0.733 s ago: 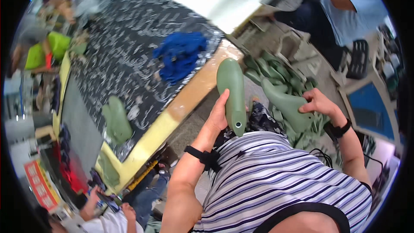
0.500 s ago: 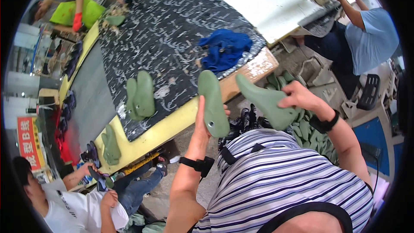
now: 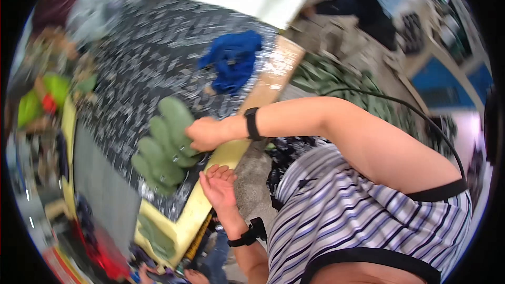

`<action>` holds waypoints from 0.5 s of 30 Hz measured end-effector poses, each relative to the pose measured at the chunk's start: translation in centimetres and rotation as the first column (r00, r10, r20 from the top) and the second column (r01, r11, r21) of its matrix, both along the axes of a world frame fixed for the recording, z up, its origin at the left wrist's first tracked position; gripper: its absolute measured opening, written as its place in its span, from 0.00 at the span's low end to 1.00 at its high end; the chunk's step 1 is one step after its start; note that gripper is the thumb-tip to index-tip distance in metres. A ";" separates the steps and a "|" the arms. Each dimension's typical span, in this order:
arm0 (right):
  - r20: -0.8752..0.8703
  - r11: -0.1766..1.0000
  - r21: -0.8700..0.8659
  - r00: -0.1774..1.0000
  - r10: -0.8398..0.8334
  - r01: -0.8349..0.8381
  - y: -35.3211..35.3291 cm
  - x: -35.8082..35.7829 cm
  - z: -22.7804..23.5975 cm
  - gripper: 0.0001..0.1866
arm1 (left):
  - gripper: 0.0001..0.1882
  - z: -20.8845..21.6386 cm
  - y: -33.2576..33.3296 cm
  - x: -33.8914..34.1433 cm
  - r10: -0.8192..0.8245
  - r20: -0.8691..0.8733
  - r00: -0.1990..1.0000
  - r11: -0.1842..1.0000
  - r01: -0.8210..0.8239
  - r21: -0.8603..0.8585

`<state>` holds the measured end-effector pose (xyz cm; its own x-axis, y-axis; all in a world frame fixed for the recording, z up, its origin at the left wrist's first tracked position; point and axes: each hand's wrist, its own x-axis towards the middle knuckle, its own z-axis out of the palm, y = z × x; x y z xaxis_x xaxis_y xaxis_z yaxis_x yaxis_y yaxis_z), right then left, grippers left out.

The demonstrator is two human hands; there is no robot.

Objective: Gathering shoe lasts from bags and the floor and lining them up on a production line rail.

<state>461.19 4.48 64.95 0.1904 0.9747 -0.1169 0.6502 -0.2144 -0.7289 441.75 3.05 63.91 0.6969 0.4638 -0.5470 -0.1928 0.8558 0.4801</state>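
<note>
Several green shoe lasts stand side by side on the black patterned sheet [image 3: 129,47] near the table's edge. My right hand [image 3: 208,132], reaching across from the right, is closed at the side of the nearest shoe last [image 3: 176,115]. Its fingertips are partly hidden and blurred against the last. Beside that one, another last [image 3: 152,155] sits further left. My left hand [image 3: 218,185] is just over the yellow table edge, palm up, fingers loosely spread, holding nothing.
A blue cloth [image 3: 231,58] lies crumpled on the sheet. More green lasts [image 3: 155,236] rest on the yellow edge [image 3: 184,231] at lower left. A pile of lasts [image 3: 336,73] is at right, with a black cable [image 3: 400,102] above it. Other people work around the table.
The view has swung right. Both lasts have left my left hand and the air; they now stand on the sheet beside the pair there. My right hand has crossed left to them.
</note>
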 end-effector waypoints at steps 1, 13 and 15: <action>-0.072 1.000 0.023 0.997 0.008 -0.006 -1.1 -0.1 -0.5 0.13 | 0.24 -0.1 -0.9 0.7 -0.075 -0.012 0.997 0.997 0.075 -0.034; -0.189 0.752 -0.358 0.745 -0.639 0.554 -40.9 10.2 -17.5 0.15 | 0.11 -8.9 -18.6 18.1 -0.848 -0.303 0.435 0.449 0.893 0.027; -0.169 0.665 -0.413 0.665 -0.727 0.622 -46.1 11.7 -20.8 0.14 | 0.10 -12.8 -20.8 20.6 -0.862 -0.380 0.336 0.342 0.938 0.052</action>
